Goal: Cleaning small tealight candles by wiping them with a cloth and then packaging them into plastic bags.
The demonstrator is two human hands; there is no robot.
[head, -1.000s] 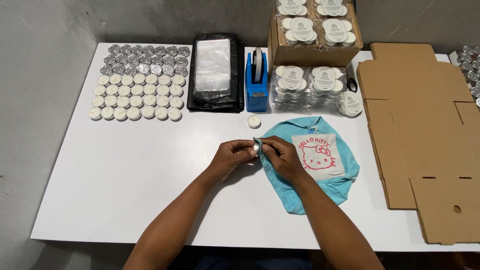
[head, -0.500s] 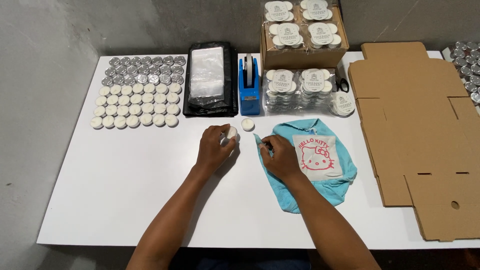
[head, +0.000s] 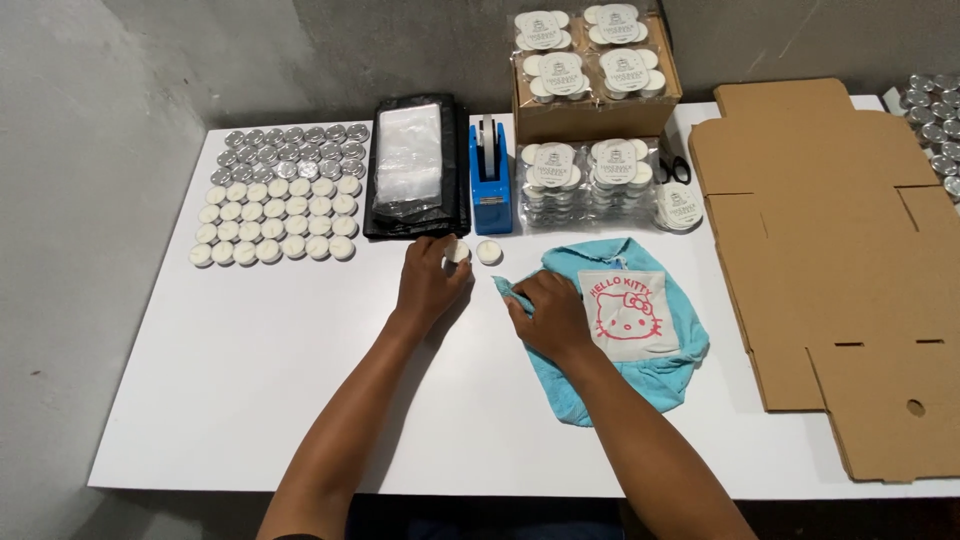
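Left hand (head: 428, 280) reaches forward, fingers closed around a tealight (head: 457, 251); right hand (head: 548, 312) pinches the blue cloth (head: 640, 375).

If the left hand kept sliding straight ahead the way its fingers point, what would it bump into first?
The left hand already has a tealight at its fingertips. Just past that, it would likely meet the near edge of the black plastic bag stack, or perhaps the blue tape dispenser; the exact heading is hard to judge.

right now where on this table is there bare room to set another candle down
Bare white table runs wide in front of the candle grid, left of the left hand. A smaller bare strip lies along the near edge, below the blue cloth. The back row is crowded: plastic bags, tape dispenser, packed candles. Flat cardboard fills the right side.
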